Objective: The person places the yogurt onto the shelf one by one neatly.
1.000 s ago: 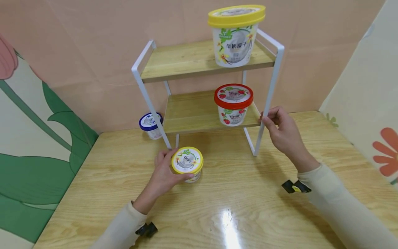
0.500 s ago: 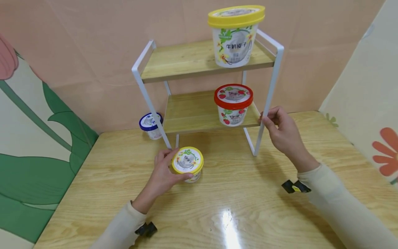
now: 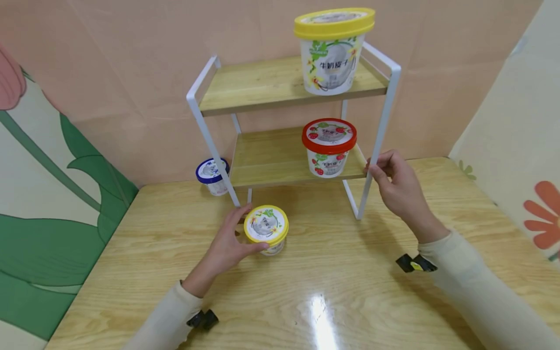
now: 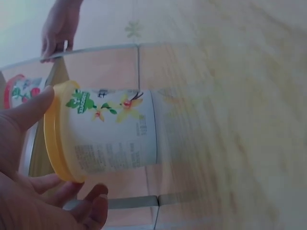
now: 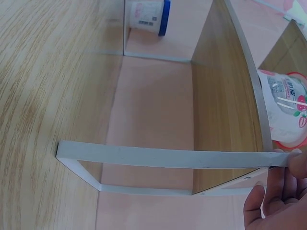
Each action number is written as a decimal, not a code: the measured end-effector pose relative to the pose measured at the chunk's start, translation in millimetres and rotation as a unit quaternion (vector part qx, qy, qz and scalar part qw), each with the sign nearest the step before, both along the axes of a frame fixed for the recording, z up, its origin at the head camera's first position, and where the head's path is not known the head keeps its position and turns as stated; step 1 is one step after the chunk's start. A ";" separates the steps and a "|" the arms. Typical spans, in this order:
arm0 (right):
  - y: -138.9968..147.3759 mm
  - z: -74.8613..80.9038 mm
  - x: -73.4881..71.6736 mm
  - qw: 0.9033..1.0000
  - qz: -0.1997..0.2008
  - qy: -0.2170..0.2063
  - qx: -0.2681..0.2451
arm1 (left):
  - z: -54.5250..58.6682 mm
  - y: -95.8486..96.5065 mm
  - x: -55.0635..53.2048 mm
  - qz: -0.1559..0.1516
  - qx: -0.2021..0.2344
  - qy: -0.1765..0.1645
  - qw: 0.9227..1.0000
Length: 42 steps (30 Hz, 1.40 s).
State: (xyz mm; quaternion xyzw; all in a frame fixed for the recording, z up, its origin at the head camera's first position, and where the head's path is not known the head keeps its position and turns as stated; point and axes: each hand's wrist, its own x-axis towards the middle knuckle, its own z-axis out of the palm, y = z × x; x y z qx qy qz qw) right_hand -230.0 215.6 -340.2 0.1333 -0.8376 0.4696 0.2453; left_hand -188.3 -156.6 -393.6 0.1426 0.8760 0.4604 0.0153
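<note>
My left hand (image 3: 227,245) spans a yellow-lidded tub (image 3: 266,228) printed with vanilla flowers, which stands upright on the table before the shelf. Its thumb lies at the front of the lid rim and its fingers at the back left. In the left wrist view, thumb and fingertips meet opposite sides of the tub's lid (image 4: 55,139). My right hand (image 3: 398,187) pinches the white front right leg of the two-tier shelf (image 3: 262,80), level with the middle board. Part of its grip is cut off in the right wrist view, where the shelf leg (image 5: 168,158) crosses the picture.
A larger yellow-lidded tub (image 3: 333,63) stands on the top board, at the right. Below it, a red-lidded strawberry tub (image 3: 330,146) sits on the middle board. A blue-lidded tub (image 3: 212,177) stands on the wooden table (image 3: 372,301), behind the shelf's left leg.
The lower yellow-lidded tub has turned slightly and shifted a little right. My left fingers have spread a little, leaving a gap beside its left side. My right hand stays at the shelf leg.
</note>
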 end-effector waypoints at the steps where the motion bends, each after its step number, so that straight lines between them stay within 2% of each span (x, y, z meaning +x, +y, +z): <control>1: -0.3 -0.1 -0.1 1.000 -0.001 0.000 0.000 | -0.3 -1.4 -0.6 -0.007 0.003 -0.002 1.000; 7: -0.9 -0.5 -1.9 1.000 0.000 -0.001 0.003 | -5.0 -10.1 -5.9 -0.040 0.006 -0.015 0.999; 27: 0.3 -1.4 -1.9 1.000 0.002 0.003 -0.003 | -6.2 -17.6 -13.5 -0.067 0.036 -0.066 0.995; 37: 0.6 -1.3 -2.3 1.000 0.000 0.001 -0.003 | -5.9 -19.2 -15.9 -0.076 0.047 -0.075 0.993; 42: 0.4 -0.7 -2.2 1.000 -0.002 -0.003 -0.002 | -3.8 -18.6 -15.0 -0.095 0.053 -0.058 0.992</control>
